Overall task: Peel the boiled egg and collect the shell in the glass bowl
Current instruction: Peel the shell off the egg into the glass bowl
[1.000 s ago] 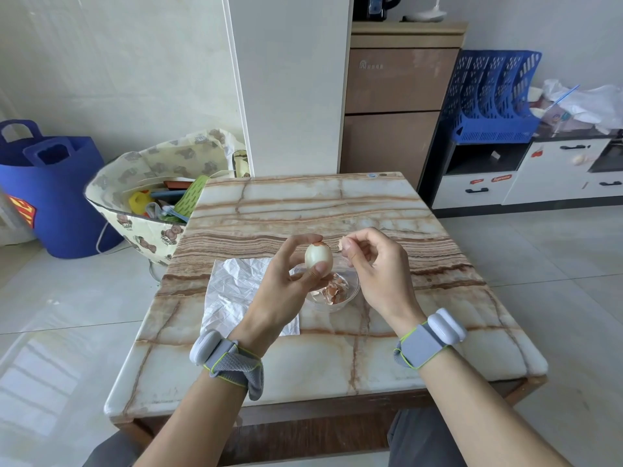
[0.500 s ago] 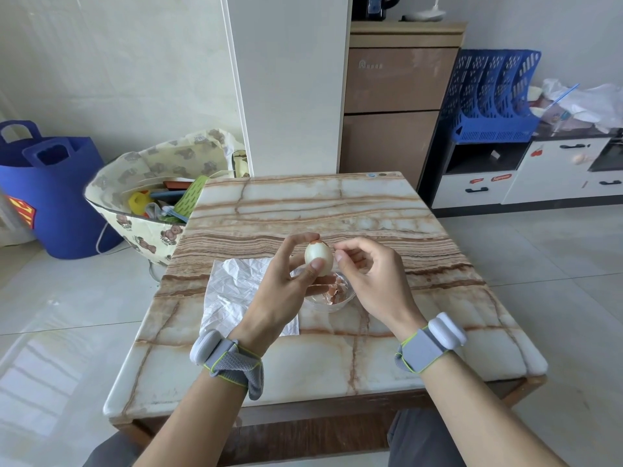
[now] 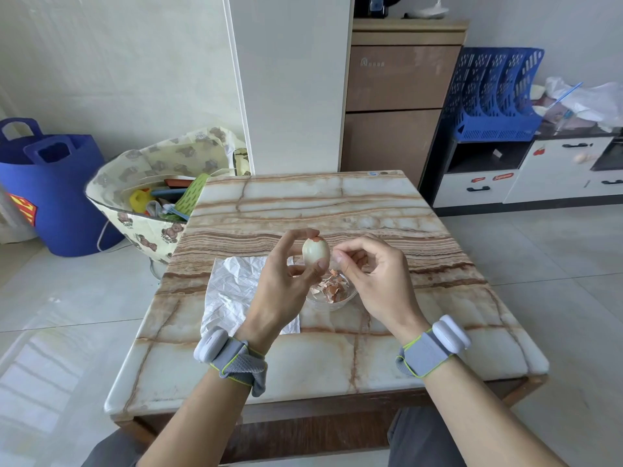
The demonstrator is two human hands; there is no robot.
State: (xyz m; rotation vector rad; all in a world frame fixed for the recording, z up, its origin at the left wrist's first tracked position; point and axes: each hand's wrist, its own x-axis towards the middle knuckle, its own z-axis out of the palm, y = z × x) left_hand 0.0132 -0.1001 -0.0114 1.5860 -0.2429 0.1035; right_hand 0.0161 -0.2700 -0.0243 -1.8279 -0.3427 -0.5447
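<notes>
Nearest, two banded wrists are seen over the table (image 3: 337, 358). The egg (image 3: 316, 251) is held upright by the left hand (image 3: 286, 284), pinched between the thumb at its lower end and a fingertip at its top, above the near-left rim of the bowl (image 3: 332, 299). It is almost wholly bare; only a small brown patch of shell (image 3: 316, 240) is left at the top. The right hand (image 3: 374, 281) has been brought back from a second ago, when it was lifted apart with a flake in its fingers; now its thumb and forefinger are nearly closed just beside the egg's right side, and whether anything is gripped between them cannot be told. Shell pieces are piled in the bowl. Crumpled foil (image 3: 236, 291) lies left of the bowl. By this reading the last patch is about to be picked off, and the task is judged nearly finished.
</notes>
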